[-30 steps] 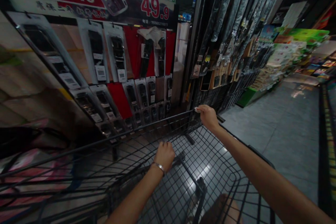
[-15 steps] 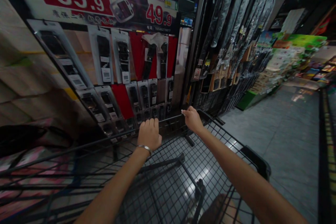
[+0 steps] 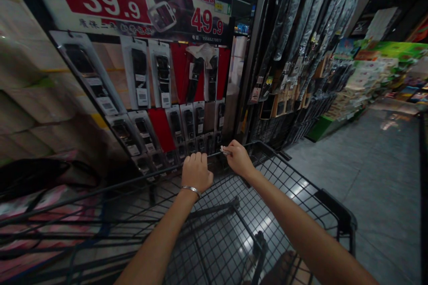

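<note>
A black wire shopping cart (image 3: 310, 187) spans the lower part of the head view. My left hand (image 3: 196, 173), with a silver bracelet at the wrist, is closed over the cart's far rim, knuckles up. To its right, my right hand (image 3: 239, 158) is pinched at the same rim on a small whitish thing (image 3: 224, 150) that sticks out between thumb and fingers. What that thing is, I cannot make out. Through the mesh, the cart's lower frame and wheels show, with part of a leg at the bottom.
Packaged belts (image 3: 162, 73) hang on a rack beyond the cart, below a price sign (image 3: 113, 2). Plastic-wrapped belts (image 3: 294, 18) hang to the right. Pink packages (image 3: 43, 231) lie at lower left. Grey floor (image 3: 364, 182) and a green-edged stack (image 3: 323, 128) are at right.
The rack and cart have shifted slightly right in view. My right hand has moved left along the rim, closer to my left hand, and more of the small whitish thing shows.
</note>
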{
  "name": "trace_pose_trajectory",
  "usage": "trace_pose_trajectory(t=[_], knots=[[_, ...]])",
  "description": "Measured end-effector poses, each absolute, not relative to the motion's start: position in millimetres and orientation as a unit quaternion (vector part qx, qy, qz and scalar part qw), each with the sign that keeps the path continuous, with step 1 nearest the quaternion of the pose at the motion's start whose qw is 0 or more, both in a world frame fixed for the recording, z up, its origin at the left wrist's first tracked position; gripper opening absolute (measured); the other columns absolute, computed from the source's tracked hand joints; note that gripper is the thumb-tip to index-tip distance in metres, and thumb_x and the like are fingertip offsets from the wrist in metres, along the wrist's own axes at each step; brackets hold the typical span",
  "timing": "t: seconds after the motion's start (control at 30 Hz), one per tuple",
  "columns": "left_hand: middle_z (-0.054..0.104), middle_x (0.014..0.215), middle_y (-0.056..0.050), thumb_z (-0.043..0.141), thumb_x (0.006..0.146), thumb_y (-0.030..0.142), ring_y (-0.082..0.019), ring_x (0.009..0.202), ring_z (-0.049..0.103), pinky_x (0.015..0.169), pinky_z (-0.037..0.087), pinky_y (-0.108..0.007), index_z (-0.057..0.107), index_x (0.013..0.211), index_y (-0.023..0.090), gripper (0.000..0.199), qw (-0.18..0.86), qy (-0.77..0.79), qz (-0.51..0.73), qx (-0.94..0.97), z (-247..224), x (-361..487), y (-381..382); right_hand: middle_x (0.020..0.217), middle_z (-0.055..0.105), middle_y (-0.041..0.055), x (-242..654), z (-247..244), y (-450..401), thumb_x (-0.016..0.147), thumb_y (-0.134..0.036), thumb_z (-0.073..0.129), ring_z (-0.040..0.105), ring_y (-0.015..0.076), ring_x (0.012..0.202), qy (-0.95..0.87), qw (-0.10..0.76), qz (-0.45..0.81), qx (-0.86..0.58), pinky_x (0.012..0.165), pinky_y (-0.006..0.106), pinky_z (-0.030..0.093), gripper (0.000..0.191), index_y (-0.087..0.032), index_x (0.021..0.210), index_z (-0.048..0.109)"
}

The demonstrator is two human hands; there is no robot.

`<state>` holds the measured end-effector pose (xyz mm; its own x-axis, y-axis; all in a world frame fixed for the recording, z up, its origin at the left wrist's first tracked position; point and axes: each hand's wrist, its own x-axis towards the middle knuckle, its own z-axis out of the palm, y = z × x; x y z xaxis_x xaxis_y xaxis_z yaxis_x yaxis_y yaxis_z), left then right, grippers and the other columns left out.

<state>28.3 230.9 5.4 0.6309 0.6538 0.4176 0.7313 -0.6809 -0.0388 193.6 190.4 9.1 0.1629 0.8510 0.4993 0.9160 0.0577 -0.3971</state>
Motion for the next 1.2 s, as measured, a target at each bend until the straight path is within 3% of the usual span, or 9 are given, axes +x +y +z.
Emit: trace_pose_trajectory(t=[0.33,0.73,0.93,1.2], knots=[[0.059,0.084,-0.013,0.052,0.07,0.027,-0.029,0.087,0.054,0.076,0.04,-0.04,0.061,0.09,0.011,0.027,0.096,-0.391,-0.223,-0.888,3,31,233,0.075,0.058,0.0044,251,-9,191,0.076,-0.007,0.051,0.055,0.0144,0.067,-0.554,0.38,-0.098,-0.734,0.066,0.025,0.045,0.024,-0.016,0.08,0.073],[0.061,0.081,-0.011,0.053,0.07,0.028,-0.026,0.082,0.054,0.071,0.036,-0.038,0.062,0.087,0.012,0.025,0.118,-0.399,-0.266,-0.869,-10,33,239,0.072,0.055,0.0035,245,-15,191,0.078,-0.015,0.055,0.054,0.0142,0.063,-0.51,0.463,-0.087,-0.72,0.062,0.026,0.045,0.017,-0.015,0.075,0.072],[0.061,0.076,-0.01,0.046,0.086,0.048,-0.025,0.077,0.052,0.067,0.032,-0.036,0.063,0.084,0.014,0.038,0.144,-0.398,-0.273,-0.864,-13,34,242,0.072,0.055,0.0032,236,-13,190,0.075,-0.01,0.053,0.053,0.014,0.062,-0.5,0.473,-0.086,-0.72,0.063,0.026,0.045,0.02,-0.015,0.077,0.073],[0.061,0.069,-0.006,0.044,0.092,0.04,-0.022,0.072,0.053,0.064,0.027,-0.035,0.061,0.074,0.018,0.033,0.177,-0.393,-0.29,-0.854,-19,34,248,0.068,0.052,0.0015,202,1,185,0.072,-0.01,0.055,0.051,0.0127,0.059,-0.576,0.481,-0.043,-0.66,0.057,0.026,0.042,0.017,-0.013,0.075,0.072]])
